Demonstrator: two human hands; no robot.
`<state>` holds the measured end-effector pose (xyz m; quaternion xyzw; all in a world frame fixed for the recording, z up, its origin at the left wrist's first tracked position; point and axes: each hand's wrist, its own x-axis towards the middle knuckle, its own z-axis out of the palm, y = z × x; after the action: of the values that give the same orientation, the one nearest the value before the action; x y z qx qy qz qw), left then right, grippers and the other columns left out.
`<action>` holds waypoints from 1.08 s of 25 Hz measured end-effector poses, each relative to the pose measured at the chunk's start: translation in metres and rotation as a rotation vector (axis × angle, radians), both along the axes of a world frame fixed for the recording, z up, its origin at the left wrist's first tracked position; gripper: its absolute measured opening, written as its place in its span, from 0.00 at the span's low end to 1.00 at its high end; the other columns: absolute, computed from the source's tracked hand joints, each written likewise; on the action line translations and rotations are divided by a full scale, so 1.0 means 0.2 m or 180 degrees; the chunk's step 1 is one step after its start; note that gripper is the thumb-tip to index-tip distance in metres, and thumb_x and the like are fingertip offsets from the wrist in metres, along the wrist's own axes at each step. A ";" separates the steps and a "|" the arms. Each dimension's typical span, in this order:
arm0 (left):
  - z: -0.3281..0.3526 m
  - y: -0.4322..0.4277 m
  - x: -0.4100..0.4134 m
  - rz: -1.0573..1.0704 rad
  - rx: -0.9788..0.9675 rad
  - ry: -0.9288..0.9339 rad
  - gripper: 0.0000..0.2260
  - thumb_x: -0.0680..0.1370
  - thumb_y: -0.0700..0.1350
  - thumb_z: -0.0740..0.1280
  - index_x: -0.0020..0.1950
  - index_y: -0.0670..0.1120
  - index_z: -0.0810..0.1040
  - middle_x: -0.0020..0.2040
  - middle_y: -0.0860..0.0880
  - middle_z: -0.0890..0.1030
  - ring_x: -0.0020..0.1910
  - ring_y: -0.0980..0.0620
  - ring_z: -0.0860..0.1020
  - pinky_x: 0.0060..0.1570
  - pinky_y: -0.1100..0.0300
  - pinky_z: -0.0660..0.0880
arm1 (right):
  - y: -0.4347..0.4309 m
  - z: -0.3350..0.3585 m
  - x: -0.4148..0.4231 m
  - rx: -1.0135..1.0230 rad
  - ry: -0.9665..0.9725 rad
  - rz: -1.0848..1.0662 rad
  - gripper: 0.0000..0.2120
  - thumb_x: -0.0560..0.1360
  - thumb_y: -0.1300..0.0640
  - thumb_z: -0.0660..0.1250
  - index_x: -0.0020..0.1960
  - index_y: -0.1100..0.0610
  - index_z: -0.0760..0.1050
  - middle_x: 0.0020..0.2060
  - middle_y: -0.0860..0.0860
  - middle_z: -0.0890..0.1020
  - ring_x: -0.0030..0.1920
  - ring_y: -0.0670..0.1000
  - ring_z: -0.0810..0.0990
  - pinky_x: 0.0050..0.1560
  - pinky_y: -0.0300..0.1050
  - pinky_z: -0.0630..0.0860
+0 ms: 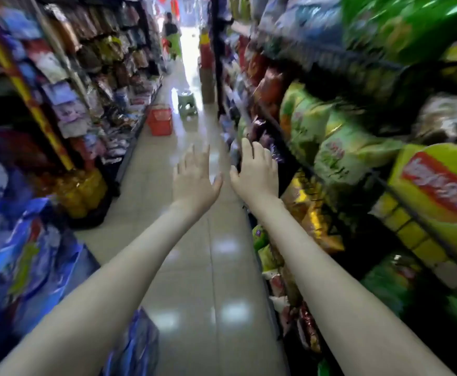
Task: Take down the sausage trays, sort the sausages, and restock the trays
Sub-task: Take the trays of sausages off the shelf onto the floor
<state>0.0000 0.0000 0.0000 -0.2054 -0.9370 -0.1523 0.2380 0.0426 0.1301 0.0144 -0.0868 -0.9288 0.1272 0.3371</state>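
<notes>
Left hand — right hand near shelf

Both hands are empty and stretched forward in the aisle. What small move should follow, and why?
Probably a step forward along the right shelf: the left hand and right hand are open and hold nothing, and no sausage tray can be made out among the blurred bags.

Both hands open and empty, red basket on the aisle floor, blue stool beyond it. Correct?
No: the head view shows the stool beyond the red basket is green, not blue. The left hand and right hand are open and empty.
</notes>
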 end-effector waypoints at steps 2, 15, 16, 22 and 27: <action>-0.10 -0.11 -0.15 0.0292 -0.0110 -0.0366 0.31 0.77 0.52 0.63 0.77 0.44 0.57 0.74 0.36 0.60 0.71 0.39 0.63 0.69 0.45 0.59 | -0.07 -0.12 -0.19 -0.0088 -0.0649 0.0212 0.31 0.74 0.53 0.64 0.74 0.61 0.61 0.66 0.59 0.70 0.64 0.60 0.68 0.60 0.55 0.67; -0.46 -0.61 -1.86 0.0819 -0.0467 -0.1226 0.29 0.79 0.49 0.60 0.77 0.42 0.55 0.73 0.39 0.62 0.70 0.41 0.64 0.66 0.50 0.62 | -0.41 -0.55 -2.12 -0.0110 -0.1887 0.1042 0.30 0.76 0.51 0.63 0.74 0.57 0.58 0.66 0.57 0.68 0.66 0.59 0.66 0.62 0.54 0.68; -0.46 -0.62 -2.02 0.0835 -0.0469 -0.1268 0.29 0.79 0.49 0.60 0.77 0.42 0.55 0.72 0.40 0.64 0.69 0.41 0.66 0.64 0.51 0.63 | -0.42 -0.56 -2.29 -0.0119 -0.1903 0.1102 0.29 0.76 0.52 0.62 0.74 0.56 0.58 0.66 0.57 0.69 0.65 0.60 0.66 0.61 0.54 0.68; -0.57 -0.58 -2.96 0.1007 -0.0554 -0.1480 0.27 0.80 0.50 0.59 0.76 0.42 0.57 0.70 0.42 0.67 0.64 0.41 0.69 0.59 0.50 0.68 | -0.36 -0.69 -3.31 -0.0058 -0.2027 0.1413 0.29 0.75 0.53 0.62 0.74 0.54 0.58 0.65 0.56 0.68 0.64 0.61 0.67 0.58 0.54 0.70; -0.46 -0.46 -3.94 0.1249 -0.0677 -0.1373 0.27 0.80 0.52 0.58 0.76 0.43 0.56 0.70 0.42 0.66 0.64 0.41 0.70 0.57 0.51 0.70 | -0.21 -0.64 -4.37 0.0240 -0.2014 0.1793 0.30 0.76 0.51 0.62 0.75 0.52 0.55 0.66 0.55 0.67 0.65 0.59 0.67 0.58 0.53 0.70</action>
<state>-0.7878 -0.0928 -0.0919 -0.0073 -0.9983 -0.0446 0.0357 -0.8304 0.0878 -0.1140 0.1480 -0.9779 0.1474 -0.0095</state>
